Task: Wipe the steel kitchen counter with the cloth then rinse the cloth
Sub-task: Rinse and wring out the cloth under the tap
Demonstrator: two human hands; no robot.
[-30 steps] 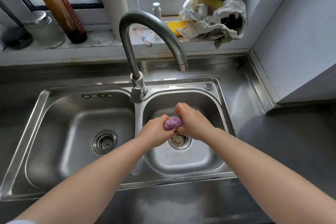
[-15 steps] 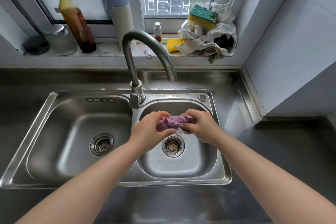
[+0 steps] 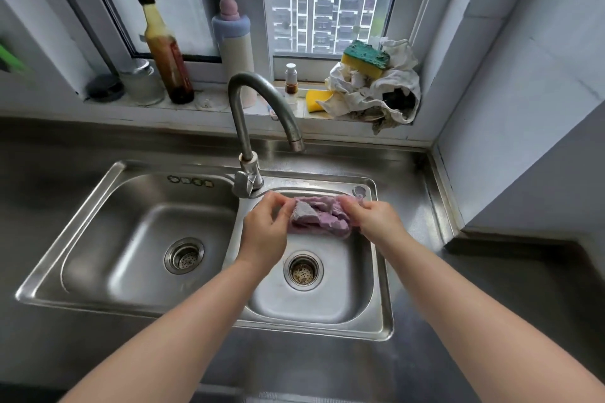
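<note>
A crumpled purple cloth (image 3: 319,216) is stretched between my two hands above the right basin (image 3: 314,301) of the double steel sink. My left hand (image 3: 266,229) pinches its left end and my right hand (image 3: 373,221) grips its right end. The curved steel tap (image 3: 258,108) stands behind my hands, its spout over the back of the right basin, and no water shows. The steel counter (image 3: 491,288) surrounds the sink.
The left basin (image 3: 144,249) has a drain strainer. On the window sill stand a sauce bottle (image 3: 167,56), a glass jar (image 3: 140,82), a white bottle (image 3: 234,49), a small bottle (image 3: 290,80), yellow sponges (image 3: 365,57) and a pile of white rags (image 3: 383,88). A wall corner (image 3: 523,127) closes the right side.
The cloth was a tight wad squeezed between both hands; my hands have moved apart and toward the back of the basin, spreading it out. The view has tilted up.
</note>
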